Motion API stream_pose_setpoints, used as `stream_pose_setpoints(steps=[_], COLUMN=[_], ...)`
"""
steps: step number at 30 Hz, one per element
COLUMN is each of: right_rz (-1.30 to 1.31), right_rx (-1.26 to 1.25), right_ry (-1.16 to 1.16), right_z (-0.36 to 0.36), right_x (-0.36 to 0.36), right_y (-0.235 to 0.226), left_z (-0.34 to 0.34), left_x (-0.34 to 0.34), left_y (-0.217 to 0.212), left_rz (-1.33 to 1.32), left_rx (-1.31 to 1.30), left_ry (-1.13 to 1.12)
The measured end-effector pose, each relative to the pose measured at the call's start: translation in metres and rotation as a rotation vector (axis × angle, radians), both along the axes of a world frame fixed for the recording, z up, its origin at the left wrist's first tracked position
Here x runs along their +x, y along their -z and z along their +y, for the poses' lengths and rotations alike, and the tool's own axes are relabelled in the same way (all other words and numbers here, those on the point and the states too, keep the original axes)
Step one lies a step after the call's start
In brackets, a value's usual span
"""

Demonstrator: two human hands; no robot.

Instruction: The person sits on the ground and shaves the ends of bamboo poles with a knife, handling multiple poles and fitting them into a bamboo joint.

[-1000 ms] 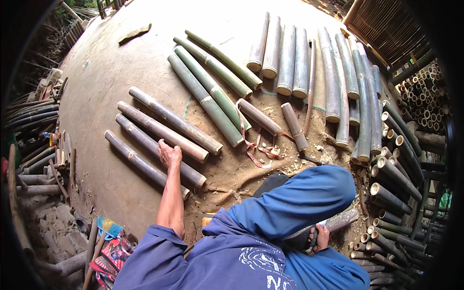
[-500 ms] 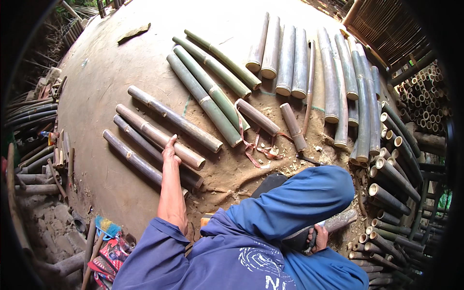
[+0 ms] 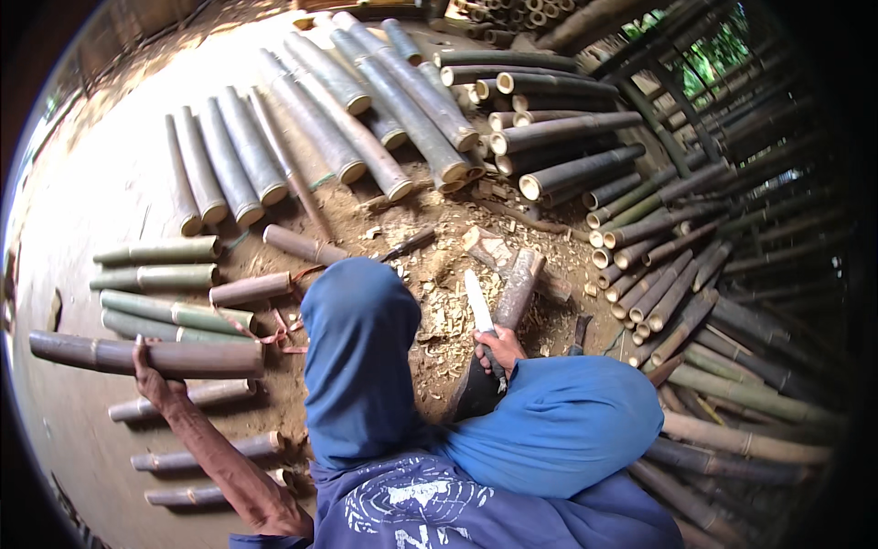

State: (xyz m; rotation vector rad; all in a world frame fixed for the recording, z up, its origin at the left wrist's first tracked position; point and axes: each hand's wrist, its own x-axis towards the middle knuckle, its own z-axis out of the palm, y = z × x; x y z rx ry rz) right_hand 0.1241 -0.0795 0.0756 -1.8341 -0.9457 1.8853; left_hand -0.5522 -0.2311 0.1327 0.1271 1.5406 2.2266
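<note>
The left hand, fingers wrapped closed, is gripping a brown bamboo section near its middle; lying low beside neighbouring pieces half a second ago, the section is now being held up, free of their row; the right hand is clasping a knife, shavings are surrounding a short log, and the raised knee is standing between section and log

A raised, rounded blue-trousered knee blocks low passage from the bare left hand to open, chip-strewn brown ground.
</note>
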Motion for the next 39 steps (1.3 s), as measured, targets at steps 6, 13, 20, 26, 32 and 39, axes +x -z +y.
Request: stream_pose_setpoints(steps=[6, 13, 20, 26, 32, 39], right_rz=[0.037, 0.182, 0.398, -0.344, -0.782, -0.749], right_rx=[0.021, 0.040, -0.015, 0.513, 1.025, 1.021], right_ry=[0.113, 0.170, 0.300, 0.354, 0.382, 0.184], right_z=[-0.020, -0.030, -0.033, -0.039, 0.015, 0.040], right_x=[0.010, 0.025, 0.043, 0.057, 0.095, 0.103], right_y=[-0.008, -0.003, 0.004, -0.006, -0.036, -0.028], left_z=[0.170, 0.286, 0.308, 0.290, 0.296, 0.306], left_x=[0.140, 0.384, 0.505, 0.523, 0.550, 0.571], left_y=[-0.216, -0.223, -0.084, -0.026, -0.013, 0.003], left_rz=[0.034, -0.057, 0.216, 0.225, -0.051, 0.051], left_rx=[0.044, 0.346, -0.160, -0.370, -0.336, -0.428], left_ry=[0.331, 1.104, 1.279, 1.427, 1.587, 1.664])
